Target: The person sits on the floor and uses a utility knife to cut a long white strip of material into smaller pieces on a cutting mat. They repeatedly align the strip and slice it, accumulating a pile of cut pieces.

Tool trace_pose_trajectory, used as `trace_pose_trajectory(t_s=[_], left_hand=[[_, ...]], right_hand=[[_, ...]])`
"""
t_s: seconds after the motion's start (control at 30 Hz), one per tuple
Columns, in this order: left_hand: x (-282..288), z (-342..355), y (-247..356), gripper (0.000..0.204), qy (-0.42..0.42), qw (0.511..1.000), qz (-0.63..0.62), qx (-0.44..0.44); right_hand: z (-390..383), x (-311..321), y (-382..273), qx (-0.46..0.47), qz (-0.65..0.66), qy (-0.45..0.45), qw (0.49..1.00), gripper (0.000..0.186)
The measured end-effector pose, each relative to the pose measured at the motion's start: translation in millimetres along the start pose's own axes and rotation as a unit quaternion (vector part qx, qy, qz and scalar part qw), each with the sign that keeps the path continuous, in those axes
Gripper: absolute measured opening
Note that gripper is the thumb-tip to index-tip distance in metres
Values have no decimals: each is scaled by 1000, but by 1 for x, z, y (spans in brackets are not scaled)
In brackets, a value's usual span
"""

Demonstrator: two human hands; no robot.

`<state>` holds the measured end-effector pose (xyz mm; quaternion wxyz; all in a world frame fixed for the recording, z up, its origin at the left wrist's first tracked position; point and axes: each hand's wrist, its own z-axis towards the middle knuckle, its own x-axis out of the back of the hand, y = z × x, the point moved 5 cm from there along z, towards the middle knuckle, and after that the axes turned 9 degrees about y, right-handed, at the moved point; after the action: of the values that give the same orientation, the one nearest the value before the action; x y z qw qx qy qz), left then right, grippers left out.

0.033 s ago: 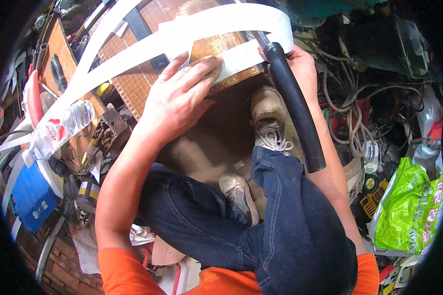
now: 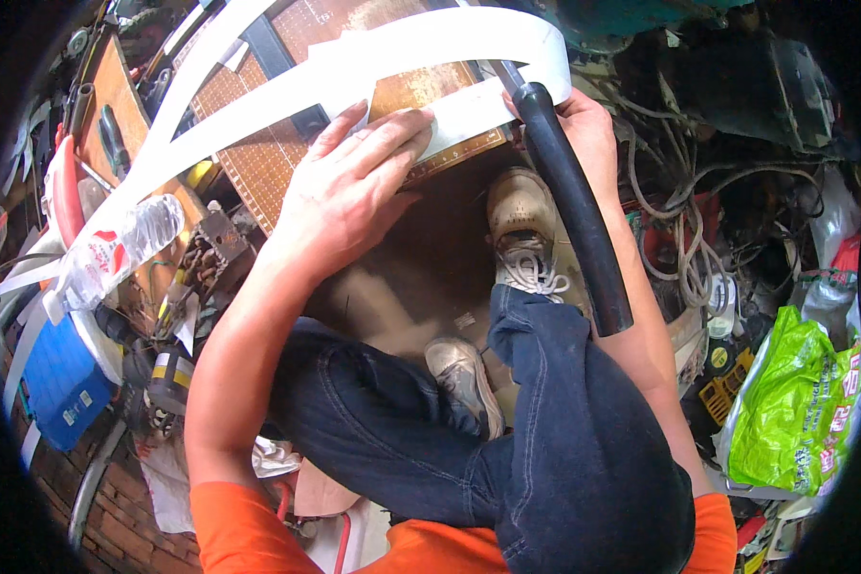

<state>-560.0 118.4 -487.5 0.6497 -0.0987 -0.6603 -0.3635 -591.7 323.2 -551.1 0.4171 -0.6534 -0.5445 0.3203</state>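
Observation:
A long white strip (image 2: 430, 40) runs from the left across a brown gridded cutting board (image 2: 244, 153) and curls back on itself at the right. My left hand (image 2: 349, 187) lies on the board's near side, fingers stretched out over the strip's lower layer. At the curled end, my right hand (image 2: 584, 124) grips the strip between thumb and fingers, some of which are hidden. In front of that hand and forearm, the black handle (image 2: 569, 191) of the paper cutter slants down toward me, its metal arm crossing the strip.
On the left lie a clear plastic bottle (image 2: 134, 244), a blue box (image 2: 62, 373) and assorted tools. Coiled cables (image 2: 694, 210) and a green plastic bag (image 2: 789, 402) fill the right. My bent legs and shoes (image 2: 521, 215) are below the board.

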Motion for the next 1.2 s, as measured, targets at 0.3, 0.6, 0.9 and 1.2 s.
trace_pose_trajectory(t_s=[0.3,0.6,0.9,1.2], left_hand=[[-1,-1,0,66,3,1000,-2,3],[0,1,3,65,16,1000,5,8],[-8,21,28,45,70,985,155,-11],[-26,14,29,57,56,973,222,-37]], right_hand=[[-1,1,-2,-3,-9,2,1000,21],[-3,1,-5,-19,-24,6,999,23],[-2,2,-3,-6,-41,5,999,24],[-3,8,0,-22,-15,22,999,21]])
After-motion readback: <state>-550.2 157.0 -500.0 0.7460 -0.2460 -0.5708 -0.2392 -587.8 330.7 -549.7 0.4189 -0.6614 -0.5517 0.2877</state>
